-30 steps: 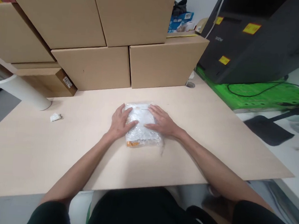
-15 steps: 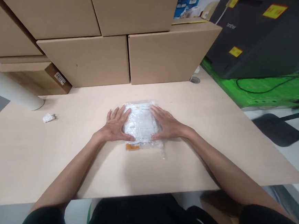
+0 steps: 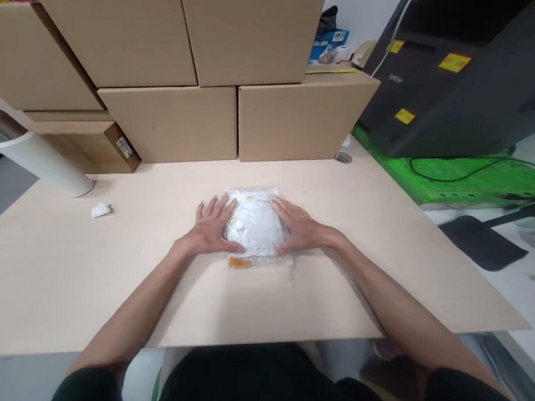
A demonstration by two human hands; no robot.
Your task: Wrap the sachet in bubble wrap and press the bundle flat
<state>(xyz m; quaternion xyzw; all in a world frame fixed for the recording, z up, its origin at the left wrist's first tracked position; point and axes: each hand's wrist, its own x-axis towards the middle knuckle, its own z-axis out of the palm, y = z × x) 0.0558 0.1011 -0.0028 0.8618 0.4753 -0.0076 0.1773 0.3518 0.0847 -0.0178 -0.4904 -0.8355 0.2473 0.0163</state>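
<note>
A clear plastic bag [image 3: 257,227] with white contents and an orange label at its near edge lies flat in the middle of the light wooden table [image 3: 104,274]. My left hand [image 3: 212,227] rests palm down on the bag's left edge, fingers stretched out and spread. My right hand [image 3: 300,228] lies flat on the bag's right edge, fingers extended. Both hands press on the bag from either side.
Stacked cardboard boxes [image 3: 172,113] line the table's back edge. A white cylinder with a metal cap [image 3: 34,157] lies at the left, with a small crumpled white scrap [image 3: 100,210] near it. A black printer [image 3: 452,85] sits on a green surface [image 3: 473,176] at the right.
My hands have slid outward from the bag's middle to its side edges, flattening it. The bag stays in place; the camera has shifted a little.
</note>
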